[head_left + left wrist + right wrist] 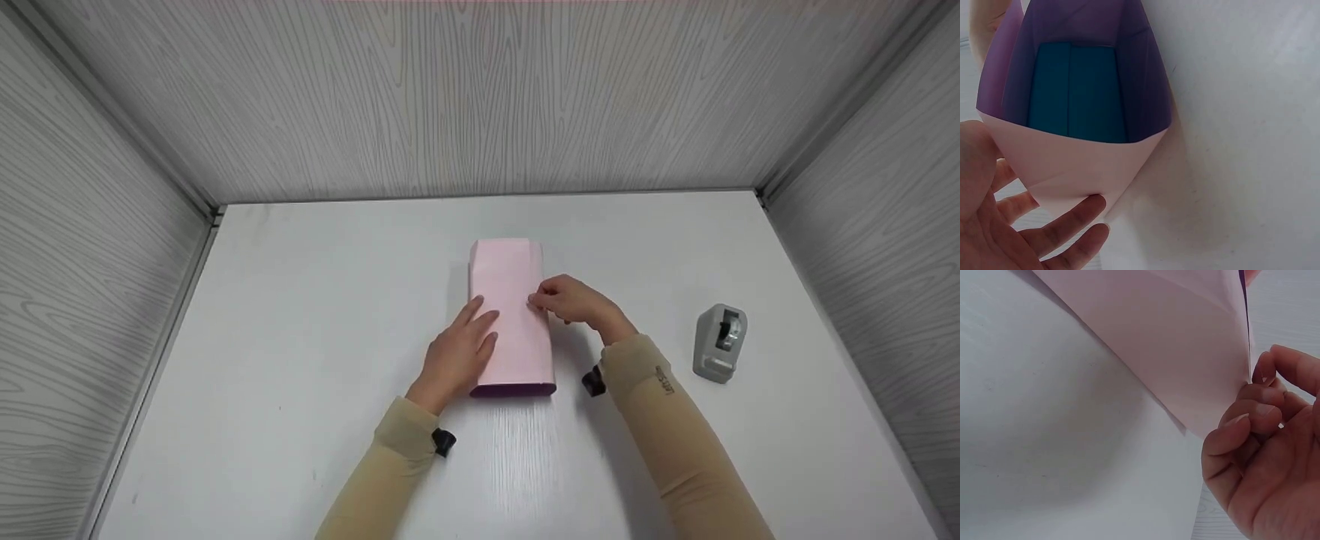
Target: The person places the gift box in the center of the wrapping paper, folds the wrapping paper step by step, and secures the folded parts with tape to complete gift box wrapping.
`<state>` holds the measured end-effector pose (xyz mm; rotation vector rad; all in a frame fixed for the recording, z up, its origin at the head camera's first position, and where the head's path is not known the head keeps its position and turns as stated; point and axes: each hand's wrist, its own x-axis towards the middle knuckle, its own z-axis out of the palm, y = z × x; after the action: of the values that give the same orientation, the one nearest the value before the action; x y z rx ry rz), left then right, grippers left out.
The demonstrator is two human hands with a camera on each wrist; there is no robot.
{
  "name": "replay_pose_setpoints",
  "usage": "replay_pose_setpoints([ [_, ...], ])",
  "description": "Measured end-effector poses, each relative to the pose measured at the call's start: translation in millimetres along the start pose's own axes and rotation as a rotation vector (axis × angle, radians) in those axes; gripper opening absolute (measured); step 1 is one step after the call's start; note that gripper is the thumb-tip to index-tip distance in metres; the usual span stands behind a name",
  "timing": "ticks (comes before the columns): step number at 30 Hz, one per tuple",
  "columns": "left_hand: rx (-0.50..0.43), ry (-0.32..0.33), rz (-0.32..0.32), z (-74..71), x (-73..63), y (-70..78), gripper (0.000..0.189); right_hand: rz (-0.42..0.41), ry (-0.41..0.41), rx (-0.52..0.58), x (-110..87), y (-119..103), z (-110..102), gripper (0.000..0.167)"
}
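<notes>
A sheet of pink wrapping paper (508, 330) is wrapped in a tube on the table, its inner side purple. Through its open near end, the left wrist view shows a teal-blue box (1081, 93) inside. My left hand (456, 356) rests on the left part of the paper, fingers spread across its top. On the other side, my right hand (577, 301) pinches the edge of the overlapping paper flap between thumb and curled fingers, also seen with the paper edge at the fingertips (1253, 392) in the right wrist view.
A grey tape dispenser (720, 343) stands on the white table (315, 322), to the right of my right forearm. Grey wood-grain panels (480, 97) enclose the back and both sides of the table.
</notes>
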<state>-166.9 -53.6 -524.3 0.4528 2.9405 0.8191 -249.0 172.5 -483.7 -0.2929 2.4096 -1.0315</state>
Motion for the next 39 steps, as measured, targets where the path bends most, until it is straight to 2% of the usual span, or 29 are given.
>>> replay_pose_setpoints([
  [9,0.024,0.023,0.04,0.2,0.0,-0.7,0.042,0.103,0.034,-0.102,2.5,-11,4,0.027],
  [15,0.021,0.016,0.027,0.3,0.3,-0.4,0.042,0.18,0.088,-0.142,3.5,-19,8,0.024],
  [20,0.023,0.016,0.02,0.4,0.0,0.0,0.043,0.26,0.115,-0.148,2.2,-24,8,0.037],
  [24,0.018,0.031,0.026,0.0,-0.6,0.4,0.042,0.278,0.116,-0.167,1.6,-24,7,0.046],
  [31,0.007,0.039,0.037,0.0,-1.1,0.3,0.042,0.298,0.117,-0.193,0.7,-22,5,0.049],
  [39,0.03,0.033,0.037,0.4,-0.7,1.0,0.042,0.313,0.083,-0.201,-0.8,-22,3,0.061],
])
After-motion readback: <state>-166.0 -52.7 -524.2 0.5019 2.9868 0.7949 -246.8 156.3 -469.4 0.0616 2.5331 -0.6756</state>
